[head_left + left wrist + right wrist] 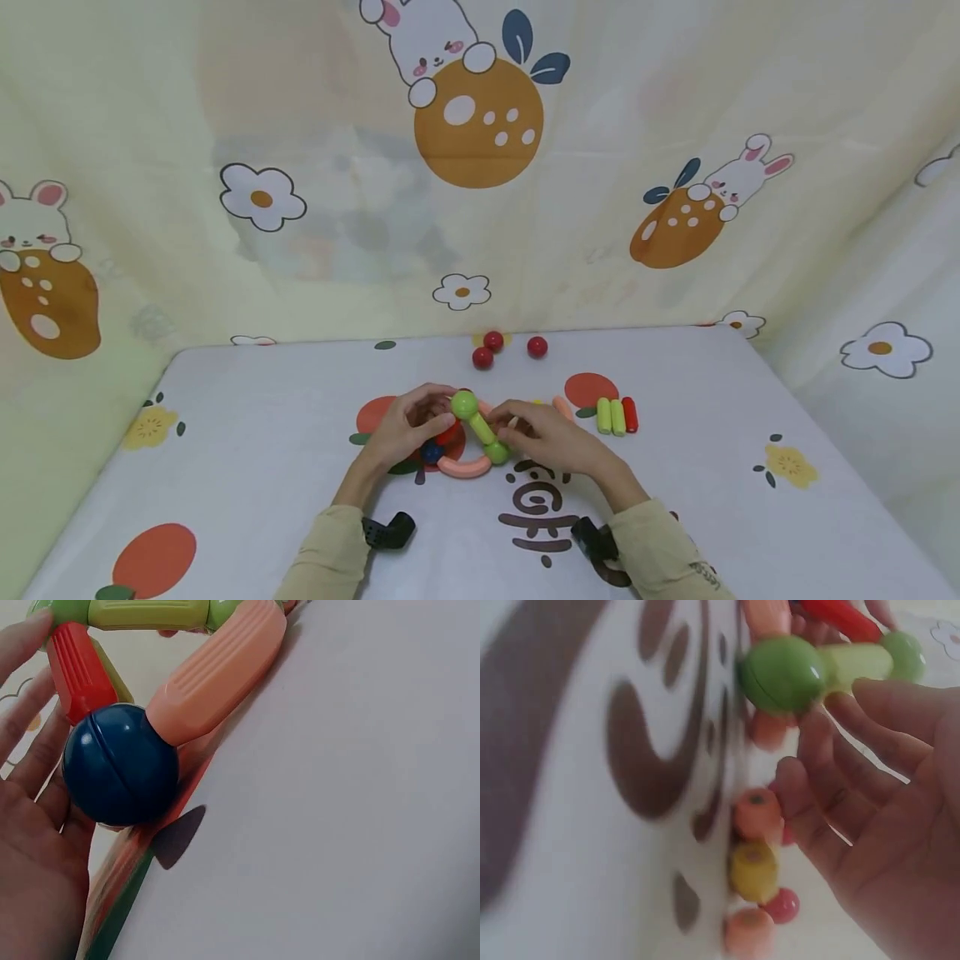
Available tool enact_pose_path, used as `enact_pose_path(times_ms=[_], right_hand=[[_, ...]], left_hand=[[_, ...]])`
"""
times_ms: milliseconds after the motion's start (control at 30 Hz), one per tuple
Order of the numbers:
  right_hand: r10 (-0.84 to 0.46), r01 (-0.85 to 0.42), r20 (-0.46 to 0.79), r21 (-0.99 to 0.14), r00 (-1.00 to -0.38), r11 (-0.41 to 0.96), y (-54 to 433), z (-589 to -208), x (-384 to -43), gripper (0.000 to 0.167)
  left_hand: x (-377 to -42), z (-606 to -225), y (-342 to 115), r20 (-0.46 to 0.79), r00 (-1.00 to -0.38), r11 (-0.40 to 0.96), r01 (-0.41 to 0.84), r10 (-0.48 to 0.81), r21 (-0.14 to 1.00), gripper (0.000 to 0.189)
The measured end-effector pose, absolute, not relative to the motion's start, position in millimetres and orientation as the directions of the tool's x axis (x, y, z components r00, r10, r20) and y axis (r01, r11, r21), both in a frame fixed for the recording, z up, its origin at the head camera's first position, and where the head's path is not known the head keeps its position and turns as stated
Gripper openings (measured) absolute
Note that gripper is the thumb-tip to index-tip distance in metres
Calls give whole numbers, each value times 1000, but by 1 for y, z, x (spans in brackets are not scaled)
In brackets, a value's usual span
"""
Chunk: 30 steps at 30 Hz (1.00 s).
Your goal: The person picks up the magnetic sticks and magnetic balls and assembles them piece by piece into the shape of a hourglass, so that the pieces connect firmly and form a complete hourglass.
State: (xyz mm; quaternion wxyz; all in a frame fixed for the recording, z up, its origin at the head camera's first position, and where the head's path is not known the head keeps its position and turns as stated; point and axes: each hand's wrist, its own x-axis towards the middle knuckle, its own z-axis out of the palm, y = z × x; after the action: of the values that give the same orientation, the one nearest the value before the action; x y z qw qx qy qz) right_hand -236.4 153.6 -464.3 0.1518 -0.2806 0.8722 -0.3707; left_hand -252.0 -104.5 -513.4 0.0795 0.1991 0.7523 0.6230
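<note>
Left hand (401,427): thumb and fingers clamped on the upper left of the toy frame (481,428).
Frame: between my hands on the table (262,467); red rod (79,671), blue ball (120,765), salmon curved rod (463,469) and green dumbbell piece (148,613) appear joined (far side partly hidden).
Red balls (483,358): three, loose beyond.
Right hand (551,435): thumb and forefinger at the dumbbell; cannot tell if they pinch.
Yellow piece (754,870): loose, between salmon ones.
Short rods (617,417): two green, one red, unused at far right.
Progress: I judge it part-built; loose pieces remain unattached.
</note>
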Motion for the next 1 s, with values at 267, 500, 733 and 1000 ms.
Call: enact_pose_path(times_ms=[267, 500, 733, 1000], right_hand=[[-544, -321, -75, -736, -836, 596, 174, -452, -243, 24], [-456, -294, -52, -698, -888, 653, 211, -443, -250, 23], [-374, -242, -56, -671, -926, 701, 249, -436, -253, 31], [-296, -136, -139, -656, -945, 742, 289, -435, -257, 39]], left_hand=[[-250, -514, -108, 136, -912, 201, 228, 387, 953, 41], [-251, -515, -106, 127, -913, 208, 221, 388, 953, 42], [-250, -515, -104, 110, -911, 189, 199, 398, 962, 43], [-250, -514, -105, 121, -906, 188, 212, 405, 959, 41]])
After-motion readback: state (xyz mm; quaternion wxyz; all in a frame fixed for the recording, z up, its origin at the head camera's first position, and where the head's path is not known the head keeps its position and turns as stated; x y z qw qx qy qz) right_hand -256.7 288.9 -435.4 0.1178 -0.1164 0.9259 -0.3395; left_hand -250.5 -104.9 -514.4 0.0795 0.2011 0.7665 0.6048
